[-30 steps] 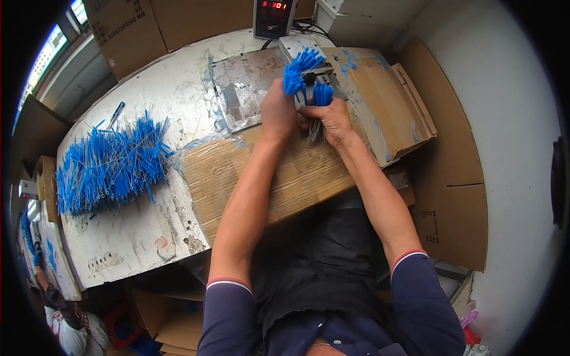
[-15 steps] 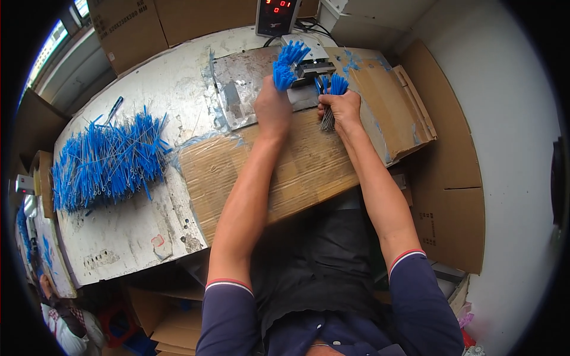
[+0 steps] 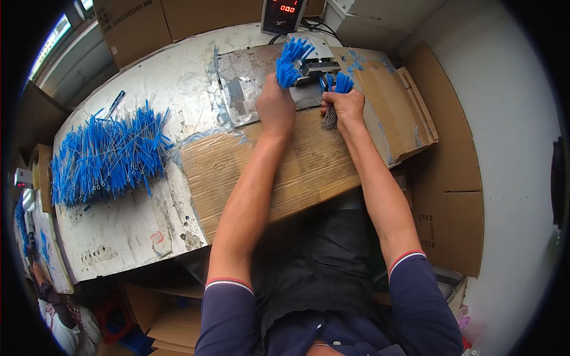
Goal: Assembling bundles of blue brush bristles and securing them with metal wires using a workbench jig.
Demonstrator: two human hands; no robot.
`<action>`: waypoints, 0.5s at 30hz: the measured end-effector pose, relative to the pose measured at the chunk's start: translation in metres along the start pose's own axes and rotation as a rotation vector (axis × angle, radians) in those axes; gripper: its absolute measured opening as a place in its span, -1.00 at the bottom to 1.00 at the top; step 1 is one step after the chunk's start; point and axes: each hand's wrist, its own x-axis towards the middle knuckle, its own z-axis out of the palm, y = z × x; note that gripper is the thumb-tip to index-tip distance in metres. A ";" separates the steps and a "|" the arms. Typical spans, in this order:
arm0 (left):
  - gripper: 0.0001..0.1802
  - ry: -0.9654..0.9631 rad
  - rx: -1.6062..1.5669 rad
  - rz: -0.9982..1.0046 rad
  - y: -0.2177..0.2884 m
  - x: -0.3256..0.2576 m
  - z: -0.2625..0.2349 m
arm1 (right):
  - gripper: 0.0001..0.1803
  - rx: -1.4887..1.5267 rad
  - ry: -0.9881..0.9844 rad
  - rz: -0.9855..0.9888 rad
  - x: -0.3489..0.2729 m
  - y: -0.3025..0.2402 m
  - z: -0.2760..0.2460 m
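My left hand (image 3: 277, 110) is closed round a thick bundle of blue-tipped wires (image 3: 292, 64), whose blue ends fan out above the fist. Slightly lower and to the right, my right hand (image 3: 347, 105) grips a smaller bundle of the same wires (image 3: 342, 83). Blue ends stand up from that grip, and bare grey wire hangs below the fingers. Just beyond both hands sits a small dark metal fixture (image 3: 321, 68) on a metal plate (image 3: 240, 65). The left bundle partly covers the fixture, and the left fingers are mostly hidden behind the hand.
A large heap of blue-tipped wires (image 3: 110, 154) lies on the worn white table (image 3: 136, 231) at left, near a pen (image 3: 116, 103). Flat cardboard (image 3: 237, 172) covers the front edge. A red digital display (image 3: 284, 15) stands behind. Another person (image 3: 68, 326) is at lower left.
The red figures on the display have changed. The whole view has shifted slightly; both hands keep their bundles in nearly the same place by the fixture.
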 end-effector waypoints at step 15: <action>-0.78 -0.272 0.115 0.110 -0.001 -0.002 0.001 | -0.80 0.119 -0.034 0.067 -0.002 -0.003 -0.007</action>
